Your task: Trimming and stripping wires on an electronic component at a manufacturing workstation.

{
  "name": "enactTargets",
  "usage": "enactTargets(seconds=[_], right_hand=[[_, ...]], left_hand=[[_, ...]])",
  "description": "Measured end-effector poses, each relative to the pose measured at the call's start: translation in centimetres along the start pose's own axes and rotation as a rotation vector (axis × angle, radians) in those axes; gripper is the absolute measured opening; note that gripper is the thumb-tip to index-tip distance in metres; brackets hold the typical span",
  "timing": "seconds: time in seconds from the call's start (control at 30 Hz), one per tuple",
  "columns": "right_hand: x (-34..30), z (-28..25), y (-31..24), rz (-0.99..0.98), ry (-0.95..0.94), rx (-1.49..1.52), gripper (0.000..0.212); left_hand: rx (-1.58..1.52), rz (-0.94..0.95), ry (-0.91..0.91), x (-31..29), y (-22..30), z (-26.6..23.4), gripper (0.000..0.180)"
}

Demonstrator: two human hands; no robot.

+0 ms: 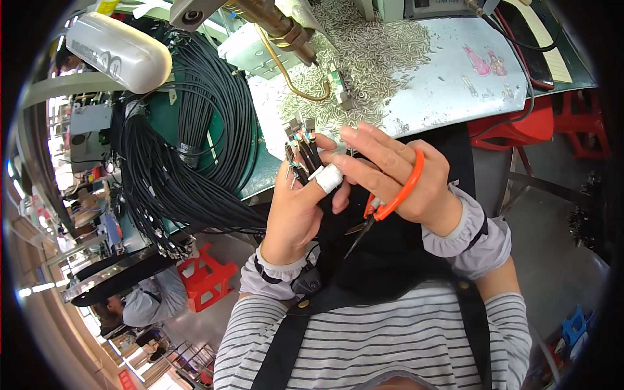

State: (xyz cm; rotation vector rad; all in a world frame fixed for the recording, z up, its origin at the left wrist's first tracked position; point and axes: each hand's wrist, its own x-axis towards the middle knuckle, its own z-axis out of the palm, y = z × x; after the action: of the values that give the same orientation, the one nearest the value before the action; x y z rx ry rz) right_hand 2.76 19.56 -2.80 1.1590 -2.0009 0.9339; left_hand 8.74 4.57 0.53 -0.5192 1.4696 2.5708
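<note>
My left hand (286, 218) is closed around a small bunch of black cables (305, 155), whose ends point up and carry connectors and short coloured wires. White tape (329, 177) is wrapped round my left thumb. Hooked over my right hand (430, 188) is the handle of orange-handled scissors (390, 208), their blades pointing down and left, away from the cables. The fingertips of that hand reach to the taped thumb and the cables. Just what they touch there is partly hidden.
Small metal pieces (396, 52) lie heaped on the pale worktop (448, 97) beneath a press head (299, 49). Coiled black cables (227, 123) fill the left side. Red stools (205, 276) stand at left and right; a person (156, 299) sits at far left.
</note>
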Motion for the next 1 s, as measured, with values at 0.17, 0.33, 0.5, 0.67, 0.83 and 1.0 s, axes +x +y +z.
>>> enactTargets(seconds=[0.17, 0.33, 0.5, 0.67, 0.83, 1.0], right_hand=[[-1.0, 0.1, -0.1, 0.186, -0.011, 0.187, 0.03], [-1.5, 0.6, 0.4, 0.172, 0.028, 0.278, 0.028], [-1.6, 0.7, 0.7, 0.106, -0.02, 0.239, 0.022], [-1.1, -0.3, -0.1, 0.386, -0.143, 0.505, 0.021], [-1.0, 1.2, -0.6, 0.413, 0.046, 0.392, 0.02], [-0.4, 1.3, -0.7, 0.419, 0.117, 0.429, 0.02]], left_hand=[[0.011, -0.016, 0.032, 0.0, 0.1, 0.4, 0.027], [0.136, 0.003, 0.023, 0.1, 0.1, 0.2, 0.02], [0.023, -0.14, 0.002, 0.4, 0.3, -0.5, 0.016], [-0.077, -0.164, -0.048, 0.3, 0.1, -0.4, 0.014], [0.308, 0.168, 0.035, 0.0, -1.0, 0.2, 0.02], [0.302, 0.149, 0.118, 0.1, -0.7, 0.3, 0.021]])
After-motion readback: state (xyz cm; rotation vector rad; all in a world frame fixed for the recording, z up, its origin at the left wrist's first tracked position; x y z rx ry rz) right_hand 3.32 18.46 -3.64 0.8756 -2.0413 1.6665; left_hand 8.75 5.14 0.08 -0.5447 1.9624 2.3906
